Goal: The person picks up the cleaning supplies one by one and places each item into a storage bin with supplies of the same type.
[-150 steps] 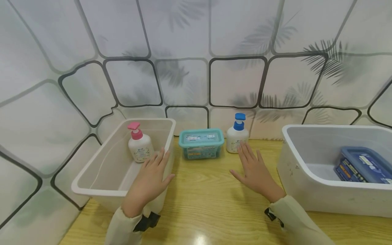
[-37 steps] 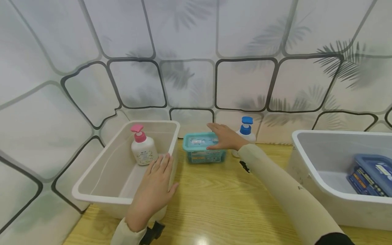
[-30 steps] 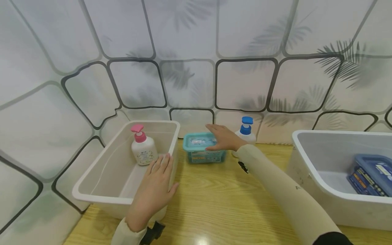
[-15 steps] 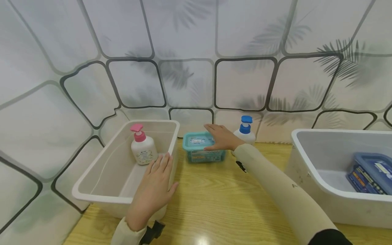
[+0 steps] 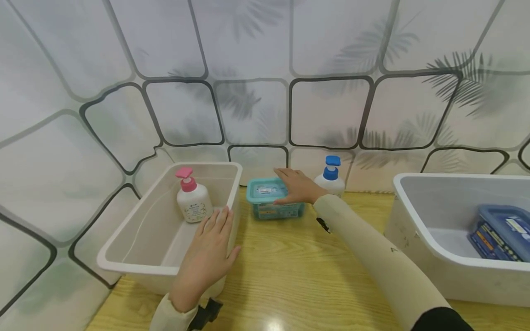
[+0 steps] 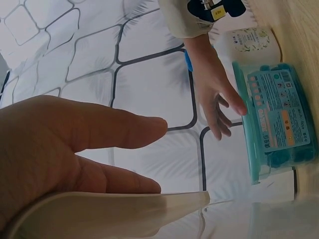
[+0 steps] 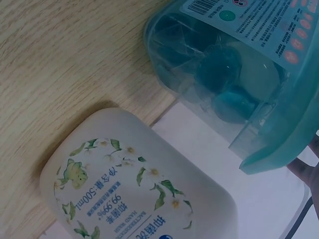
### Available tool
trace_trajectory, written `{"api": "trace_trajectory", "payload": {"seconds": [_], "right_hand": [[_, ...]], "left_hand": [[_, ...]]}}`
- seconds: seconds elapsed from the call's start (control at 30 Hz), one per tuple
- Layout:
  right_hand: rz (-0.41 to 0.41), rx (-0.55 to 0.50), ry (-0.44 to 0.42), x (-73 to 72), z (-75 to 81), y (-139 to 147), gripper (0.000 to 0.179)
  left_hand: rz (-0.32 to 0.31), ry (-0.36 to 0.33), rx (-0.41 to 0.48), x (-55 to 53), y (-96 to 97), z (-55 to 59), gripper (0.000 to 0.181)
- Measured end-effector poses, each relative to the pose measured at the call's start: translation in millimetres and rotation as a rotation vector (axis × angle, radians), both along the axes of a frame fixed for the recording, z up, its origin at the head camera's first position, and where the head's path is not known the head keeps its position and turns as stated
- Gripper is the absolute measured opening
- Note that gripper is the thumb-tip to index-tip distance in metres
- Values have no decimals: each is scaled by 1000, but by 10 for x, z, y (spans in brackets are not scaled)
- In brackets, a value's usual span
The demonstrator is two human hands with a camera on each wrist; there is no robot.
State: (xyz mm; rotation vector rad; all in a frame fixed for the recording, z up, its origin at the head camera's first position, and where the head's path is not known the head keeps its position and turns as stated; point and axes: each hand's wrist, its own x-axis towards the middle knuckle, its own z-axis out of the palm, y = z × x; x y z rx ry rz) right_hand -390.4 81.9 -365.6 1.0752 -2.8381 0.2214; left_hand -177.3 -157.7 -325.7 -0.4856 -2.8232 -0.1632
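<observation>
In the head view, my left hand (image 5: 209, 253) rests on the right rim of the left white tub (image 5: 136, 269), fingers straight and thumb apart. A white pump bottle with a pink top (image 5: 194, 204) stands inside that tub, just beyond my fingertips. My right hand (image 5: 299, 186) lies over the right part of a lidded teal plastic box (image 5: 267, 191), thumb at the front lid edge and fingers reaching toward the back. Round teal pods (image 7: 219, 67) show through its clear side in the right wrist view. The hand wash bottle with a blue pump (image 5: 330, 184) stands right of the box, partly behind my wrist.
A second white tub (image 5: 414, 225) stands at the right, holding a dark blue lidded box (image 5: 505, 225). The wooden table (image 5: 285, 266) runs between the tubs. A patterned wall covering (image 5: 252, 110) rises behind everything.
Since five seconds ago, my right hand has moved left from the front of the blue-pump bottle onto the teal box. Over the last second it shifted slightly left. My left hand stays put.
</observation>
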Motion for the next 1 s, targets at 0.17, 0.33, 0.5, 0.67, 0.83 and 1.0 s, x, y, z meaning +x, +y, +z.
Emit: {"api": "trace_trajectory", "payload": {"seconds": [0.17,0.33,0.5,0.67,0.83,1.0], "right_hand": [[-5,-13,-28,-9,-48,-12,104],[-2,-19,-32,-22,-87,-22,105],[18,-34,-6,-44,-119,-38,104],[18,-29,15,-70,-164,-42,104],[2,-5,4,-60,-172,-41,105],[-6,17,3,-37,-178,-38,103]], "left_hand": [[0,6,-7,8,-6,-1,71],[3,7,-4,10,-11,-1,70],[1,4,5,10,-9,2,70],[3,6,7,11,-5,8,70],[1,3,11,14,-2,19,69],[-1,0,13,14,-2,20,70]]}}
